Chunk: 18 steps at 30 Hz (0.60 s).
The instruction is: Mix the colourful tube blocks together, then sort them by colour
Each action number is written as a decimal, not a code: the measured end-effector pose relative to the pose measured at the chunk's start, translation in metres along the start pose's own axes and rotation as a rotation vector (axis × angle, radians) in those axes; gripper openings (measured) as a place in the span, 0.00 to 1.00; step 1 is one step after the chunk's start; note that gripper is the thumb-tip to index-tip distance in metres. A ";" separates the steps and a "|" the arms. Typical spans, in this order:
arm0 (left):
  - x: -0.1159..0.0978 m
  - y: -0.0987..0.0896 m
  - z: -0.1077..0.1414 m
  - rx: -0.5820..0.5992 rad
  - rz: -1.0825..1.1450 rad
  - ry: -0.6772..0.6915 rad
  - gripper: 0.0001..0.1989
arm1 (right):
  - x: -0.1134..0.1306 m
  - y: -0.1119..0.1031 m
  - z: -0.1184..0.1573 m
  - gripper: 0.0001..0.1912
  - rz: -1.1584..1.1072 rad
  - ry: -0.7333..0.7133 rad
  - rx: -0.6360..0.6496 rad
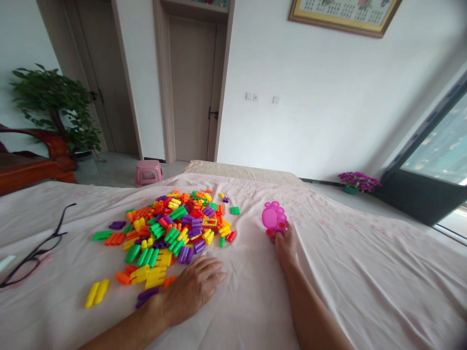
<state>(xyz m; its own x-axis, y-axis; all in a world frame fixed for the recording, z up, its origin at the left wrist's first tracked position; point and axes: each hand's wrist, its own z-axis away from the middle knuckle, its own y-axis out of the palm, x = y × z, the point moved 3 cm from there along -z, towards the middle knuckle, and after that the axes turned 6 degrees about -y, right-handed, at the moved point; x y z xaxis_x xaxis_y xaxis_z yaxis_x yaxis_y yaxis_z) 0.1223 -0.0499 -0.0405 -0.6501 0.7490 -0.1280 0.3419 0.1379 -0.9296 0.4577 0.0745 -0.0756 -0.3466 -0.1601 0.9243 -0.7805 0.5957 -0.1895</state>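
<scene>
In the head view, a pink paw [270, 218] is held by the right hand [286, 247], its lower edge pinched between thumb and fingers; how the fingers lie behind it cannot be told. The paw is stood up above the cloth [251, 291], at three o'clock from the heap of blocks [174, 235] and at about one o'clock from the left hand [195, 288]. The left hand is laid palm down, fingers loosely spread and slightly bent, with nothing seen to be gripped; it is placed at five o'clock from the heap, just beside the nearest blocks.

The paw can be judged light and thin, probably smooth plastic or rubber; whether it is stiff or bends cannot be told. It is best taken by the rim at six o'clock, near the two red spots, so that the broad pad is left uncovered. The blocks look light, hard and slick, not easily broken; they are best pinched across their ribbed sides, since the rounded tubes may be rolled out of a loose grip.
</scene>
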 end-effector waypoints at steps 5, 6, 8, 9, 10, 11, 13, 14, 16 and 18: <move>-0.001 -0.003 0.003 0.025 -0.051 0.005 0.23 | 0.000 0.000 0.002 0.37 0.018 -0.014 0.008; -0.001 -0.003 0.003 0.028 -0.063 0.006 0.24 | 0.001 0.000 0.002 0.37 0.015 -0.016 0.009; -0.002 -0.004 0.004 0.039 -0.082 0.011 0.25 | 0.003 0.000 0.003 0.37 0.005 -0.017 0.003; -0.002 -0.004 0.005 0.046 -0.088 0.012 0.26 | 0.004 0.000 0.003 0.37 0.004 -0.018 0.000; -0.003 -0.004 0.005 0.052 -0.092 0.014 0.26 | 0.006 0.000 0.003 0.36 0.007 -0.020 -0.003; -0.003 -0.004 0.006 0.055 -0.098 0.014 0.27 | 0.007 0.000 0.004 0.36 0.010 -0.021 -0.006; -0.003 -0.002 0.007 0.045 -0.108 0.013 0.28 | 0.010 -0.001 0.005 0.34 0.014 -0.029 -0.011; -0.004 -0.001 0.007 0.034 -0.111 0.013 0.29 | 0.011 -0.002 0.005 0.34 0.015 -0.031 -0.013; -0.004 0.000 0.008 0.002 -0.114 0.016 0.30 | 0.012 -0.003 0.006 0.33 0.018 -0.025 -0.010; -0.004 0.001 0.009 -0.031 -0.117 0.026 0.31 | 0.010 -0.004 0.006 0.34 0.025 -0.014 -0.003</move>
<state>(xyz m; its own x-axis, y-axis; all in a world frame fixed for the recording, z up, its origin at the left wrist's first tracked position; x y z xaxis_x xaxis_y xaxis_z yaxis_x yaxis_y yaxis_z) 0.1196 -0.0583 -0.0442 -0.6690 0.7432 -0.0102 0.2857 0.2445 -0.9266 0.4542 0.0657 -0.0678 -0.3733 -0.1559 0.9145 -0.7697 0.6024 -0.2115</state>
